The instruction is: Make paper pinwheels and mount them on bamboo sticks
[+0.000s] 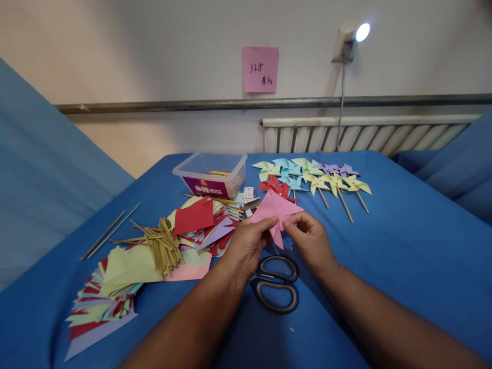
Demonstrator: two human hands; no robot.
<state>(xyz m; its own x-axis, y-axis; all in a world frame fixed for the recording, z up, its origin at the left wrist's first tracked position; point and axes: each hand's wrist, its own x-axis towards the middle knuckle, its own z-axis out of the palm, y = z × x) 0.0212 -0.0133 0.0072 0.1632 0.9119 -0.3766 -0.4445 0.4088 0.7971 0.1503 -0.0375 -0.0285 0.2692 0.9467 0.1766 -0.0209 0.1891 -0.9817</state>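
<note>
A pink paper pinwheel [273, 206], some of its corners folded in toward the middle, is held up between both hands. My left hand [249, 241] pinches it near the centre with the thumb on top. My right hand [309, 237] grips its lower right part between thumb and fingers. Right below my hands lie scissors [294, 287] with dark handles on the blue cloth; their blades are hidden by my left hand. Behind the pinwheel are small white boxes [249, 193] and a red pinwheel [273, 185].
Several finished pinwheels [336, 183] on sticks lie at the back right. A clear plastic box [215, 174] stands at the back. To the left are coloured paper sheets [130, 269], a red sheet [194, 216], a bundle of sticks [165, 248] and two loose sticks [105, 233].
</note>
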